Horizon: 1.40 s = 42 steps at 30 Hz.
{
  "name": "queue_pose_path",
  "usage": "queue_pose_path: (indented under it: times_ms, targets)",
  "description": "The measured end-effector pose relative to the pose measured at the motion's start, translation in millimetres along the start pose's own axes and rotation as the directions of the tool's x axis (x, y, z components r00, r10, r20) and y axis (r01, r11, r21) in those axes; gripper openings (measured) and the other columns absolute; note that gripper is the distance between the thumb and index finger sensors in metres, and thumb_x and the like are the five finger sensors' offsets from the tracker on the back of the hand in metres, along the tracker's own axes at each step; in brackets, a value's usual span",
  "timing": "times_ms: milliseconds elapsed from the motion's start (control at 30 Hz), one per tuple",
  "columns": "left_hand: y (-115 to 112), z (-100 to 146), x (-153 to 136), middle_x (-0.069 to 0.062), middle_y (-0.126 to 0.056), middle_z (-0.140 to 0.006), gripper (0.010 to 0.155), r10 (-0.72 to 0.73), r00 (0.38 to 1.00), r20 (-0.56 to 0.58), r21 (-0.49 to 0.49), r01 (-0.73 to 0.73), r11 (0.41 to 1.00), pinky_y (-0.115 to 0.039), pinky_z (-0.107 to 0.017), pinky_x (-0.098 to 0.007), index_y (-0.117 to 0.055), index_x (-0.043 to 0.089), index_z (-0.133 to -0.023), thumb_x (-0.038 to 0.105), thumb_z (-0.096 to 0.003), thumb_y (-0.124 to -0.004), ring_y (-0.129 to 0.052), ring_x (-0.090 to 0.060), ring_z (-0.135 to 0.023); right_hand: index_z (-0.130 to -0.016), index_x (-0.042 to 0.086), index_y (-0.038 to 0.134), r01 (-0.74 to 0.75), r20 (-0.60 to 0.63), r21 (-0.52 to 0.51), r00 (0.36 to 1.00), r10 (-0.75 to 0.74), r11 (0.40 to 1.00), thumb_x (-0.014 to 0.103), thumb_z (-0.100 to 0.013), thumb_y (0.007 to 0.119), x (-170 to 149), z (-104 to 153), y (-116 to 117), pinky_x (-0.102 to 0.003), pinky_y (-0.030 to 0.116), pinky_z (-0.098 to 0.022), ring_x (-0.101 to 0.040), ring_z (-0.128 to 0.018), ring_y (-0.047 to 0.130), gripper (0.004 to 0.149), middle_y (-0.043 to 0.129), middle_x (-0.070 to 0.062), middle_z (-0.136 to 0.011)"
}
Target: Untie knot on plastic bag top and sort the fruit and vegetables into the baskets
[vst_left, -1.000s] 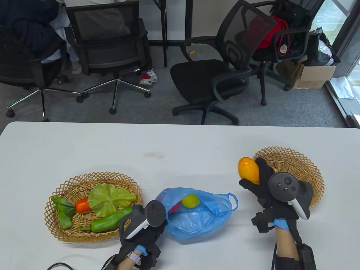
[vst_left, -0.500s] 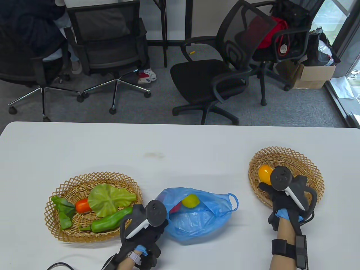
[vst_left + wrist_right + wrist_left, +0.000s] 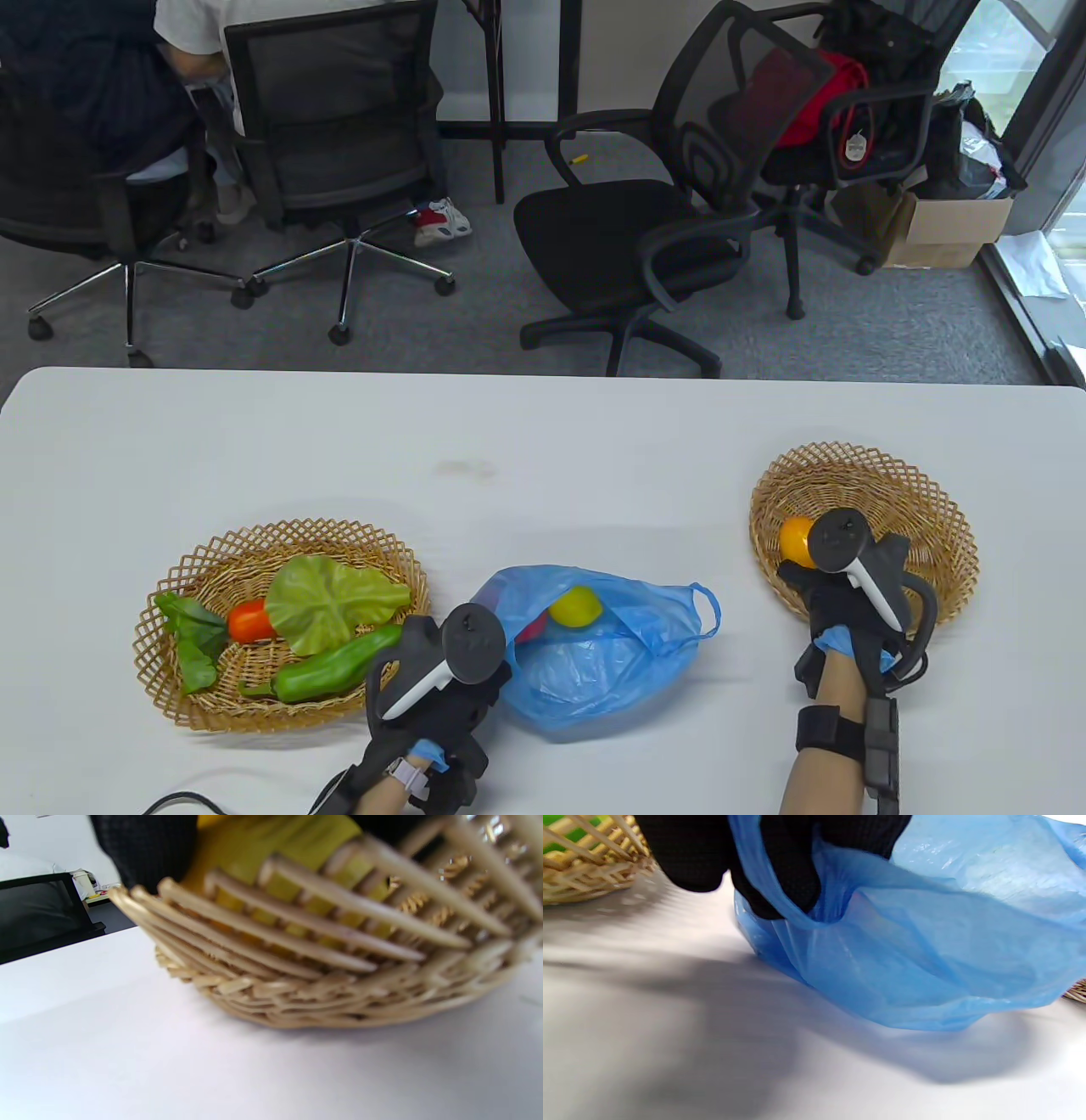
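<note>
The blue plastic bag (image 3: 611,662) lies open on the table between two wicker baskets. A yellow fruit (image 3: 575,607) and something red (image 3: 533,630) show inside it. My left hand (image 3: 454,679) holds the bag's near-left rim. In the left wrist view its fingers (image 3: 793,870) pinch the blue plastic bag (image 3: 925,942). My right hand (image 3: 827,577) is low over the right basket (image 3: 857,463), its fingers around an orange-yellow mango (image 3: 796,536). In the right wrist view the mango (image 3: 271,840) sits inside the right basket (image 3: 318,997), with black glove on both sides.
The left basket (image 3: 195,705) holds a lettuce leaf (image 3: 331,598), a tomato (image 3: 249,621), a green pepper (image 3: 335,671) and a dark leafy green (image 3: 191,645). A black cable (image 3: 178,800) lies at the table's front edge. Office chairs stand beyond the far edge.
My right hand carried the mango from above the right basket's left rim down into the basket, then drew back slightly. The left hand and the bag stayed put.
</note>
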<state>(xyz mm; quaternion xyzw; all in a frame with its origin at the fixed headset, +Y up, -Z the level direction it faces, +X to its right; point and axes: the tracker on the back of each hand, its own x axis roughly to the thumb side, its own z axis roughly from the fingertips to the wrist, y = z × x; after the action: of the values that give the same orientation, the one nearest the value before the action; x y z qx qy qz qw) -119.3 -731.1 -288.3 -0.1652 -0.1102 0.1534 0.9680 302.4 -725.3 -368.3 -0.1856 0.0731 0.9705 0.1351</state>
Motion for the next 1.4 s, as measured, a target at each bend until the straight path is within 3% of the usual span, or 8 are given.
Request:
queue_pose_path:
  times_ms: [500,700,833,1100,1233,1400]
  targets:
    - [-1.1,-0.3,1.1,-0.005,-0.086,-0.088,0.058,-0.002,1.000,0.004,0.001,0.002,1.000,-0.086,-0.056,-0.039,-0.062,0.006,-0.107,0.032,-0.0561,-0.075,-0.098,-0.010,-0.064,-0.113,-0.005,0.034,0.110,-0.008,0.025,0.994,-0.109,0.994,0.039,-0.057,0.068,-6.1,3.2,2.4,-0.071,0.050,-0.066,-0.059,-0.093,0.058,0.079,0.049,-0.039,-0.108]
    - [-1.4,0.6,1.0,-0.005,-0.086,-0.088,0.058,0.000,1.000,0.006,0.002,0.000,1.000,-0.086,-0.056,-0.039,-0.062,0.006,-0.107,0.032,-0.0563,-0.074,-0.098,-0.010,-0.064,-0.112,-0.004,0.038,0.125,0.070,-0.051,0.990,-0.121,0.991,0.038,-0.056,0.069,1.6,20.7,-19.4,-0.068,0.054,-0.066,-0.056,-0.091,0.063,0.076,0.054,-0.037,-0.107]
    - [-1.6,1.1,1.3,-0.005,-0.086,-0.088,0.058,0.001,1.000,0.010,0.005,-0.001,1.000,-0.086,-0.056,-0.039,-0.062,0.006,-0.107,0.032,-0.0563,-0.074,-0.098,-0.010,-0.064,-0.109,-0.001,0.053,0.141,0.193,-0.143,0.975,-0.112,0.980,0.036,-0.056,0.071,18.1,37.9,-40.9,-0.064,0.065,-0.062,-0.050,-0.085,0.075,0.068,0.068,-0.033,-0.101]
    - [-1.4,2.2,-0.8,-0.005,-0.086,-0.088,0.058,0.022,1.000,0.007,0.012,-0.022,1.000,-0.086,-0.056,-0.039,-0.061,0.006,-0.107,0.032,-0.0564,-0.074,-0.098,-0.010,-0.064,-0.096,0.008,0.075,0.269,0.510,-0.150,0.845,-0.159,0.951,0.029,-0.054,0.074,74.7,82.3,-79.5,-0.052,0.080,-0.050,-0.037,-0.067,0.093,0.048,0.089,-0.021,-0.084]
    - [-0.8,3.1,-1.9,-0.005,-0.086,-0.088,0.058,0.030,1.000,0.006,0.016,-0.031,0.999,-0.086,-0.056,-0.039,-0.061,0.006,-0.107,0.032,-0.0564,-0.074,-0.098,-0.010,-0.064,-0.091,0.010,0.081,0.297,0.628,-0.038,0.750,-0.208,0.954,0.025,-0.054,0.075,104.3,102.6,-85.4,-0.043,0.086,-0.041,-0.031,-0.057,0.099,0.041,0.095,-0.018,-0.076]
    - [-0.4,3.6,-2.6,-0.005,-0.085,-0.089,0.059,0.034,0.999,0.001,0.027,-0.034,0.999,-0.086,-0.056,-0.039,-0.060,0.005,-0.107,0.032,-0.0565,-0.073,-0.097,-0.011,-0.064,-0.089,0.009,0.084,0.272,0.718,0.139,0.634,-0.286,0.952,0.024,-0.053,0.076,135.9,119.4,-74.8,-0.038,0.090,-0.036,-0.028,-0.050,0.102,0.040,0.098,-0.017,-0.071]
